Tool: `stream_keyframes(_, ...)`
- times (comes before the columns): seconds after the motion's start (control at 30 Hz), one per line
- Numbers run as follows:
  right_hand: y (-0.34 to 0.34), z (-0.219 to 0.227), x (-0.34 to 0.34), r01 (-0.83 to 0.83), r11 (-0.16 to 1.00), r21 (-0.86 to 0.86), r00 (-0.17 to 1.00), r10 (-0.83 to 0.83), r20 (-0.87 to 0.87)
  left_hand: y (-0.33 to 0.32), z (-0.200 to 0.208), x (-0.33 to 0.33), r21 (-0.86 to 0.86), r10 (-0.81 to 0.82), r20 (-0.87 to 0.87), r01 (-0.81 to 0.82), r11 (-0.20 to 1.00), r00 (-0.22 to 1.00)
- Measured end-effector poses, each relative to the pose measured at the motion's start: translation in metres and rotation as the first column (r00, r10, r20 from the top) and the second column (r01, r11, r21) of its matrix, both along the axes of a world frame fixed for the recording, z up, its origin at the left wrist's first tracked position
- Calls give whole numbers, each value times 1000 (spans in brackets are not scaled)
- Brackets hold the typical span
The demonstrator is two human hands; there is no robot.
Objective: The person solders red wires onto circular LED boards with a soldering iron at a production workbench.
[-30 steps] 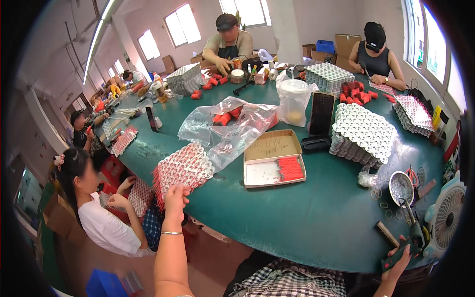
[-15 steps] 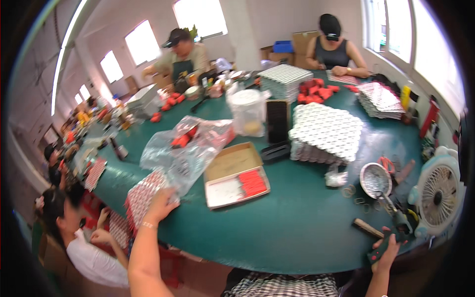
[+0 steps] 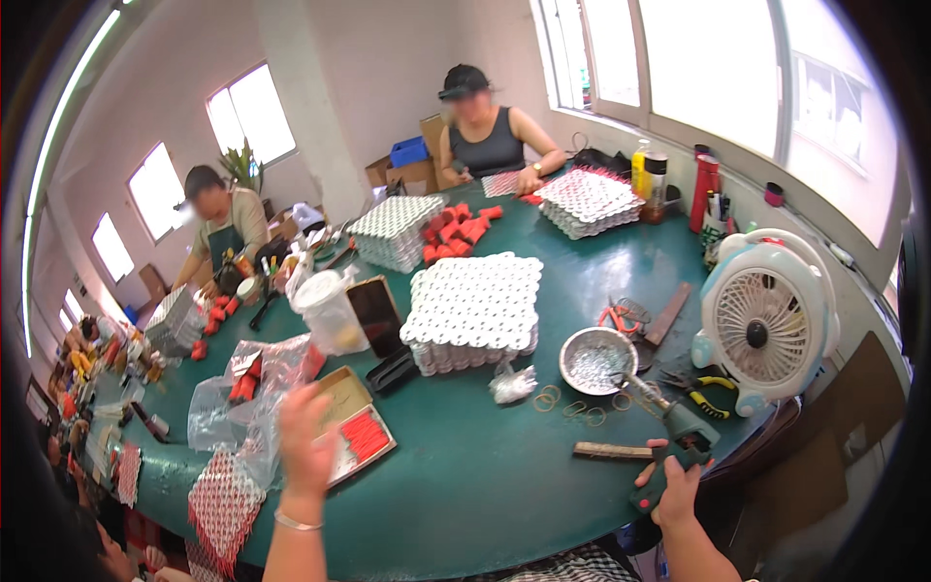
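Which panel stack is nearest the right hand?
The white stack just right of the upright phone. It stands closest to the right hand; the other stacks sit farther off across the table.

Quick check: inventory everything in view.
Table: one, green, centre
Panel stacks: four, whitish, on table
Loose panels: several, red and white, mostly left
Short pieces: many, red, tabletop
Box: one, brown and white, left
Sticks: many, red, in box
Bag: one, clear, left
Phone: one, black, beyond box
Tub: one, translucent, beside phone
Bowl: one, metallic, right
Fan: one, white-blue, right
Smaller items: many, mixed colours, scattered
Co-workers: several, mixed clothing, around table
Tool: one, green, lower right
Left hand: one, bare, before box
Right hand: one, bare, holding tool
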State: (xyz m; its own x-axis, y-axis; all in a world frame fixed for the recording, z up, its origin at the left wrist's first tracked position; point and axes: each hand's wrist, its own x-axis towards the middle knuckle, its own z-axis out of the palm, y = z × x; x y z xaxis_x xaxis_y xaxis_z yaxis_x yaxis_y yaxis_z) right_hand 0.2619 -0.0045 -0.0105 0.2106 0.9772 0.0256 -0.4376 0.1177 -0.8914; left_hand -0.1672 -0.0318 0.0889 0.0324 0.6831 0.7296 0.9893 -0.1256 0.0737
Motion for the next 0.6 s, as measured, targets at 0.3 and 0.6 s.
stream_keyframes(0.3, -1, -6, 9, -120, 992, 29, 992, 122, -45, 185, -35, 83, -363, -238, -232, 143, 921, 943)
stream_keyframes(0.6, -1, -13, 17, -223, 973, 54, 975, 223, -6, 180, 24, 79, -353, -281, -251, 183, 918, 926)
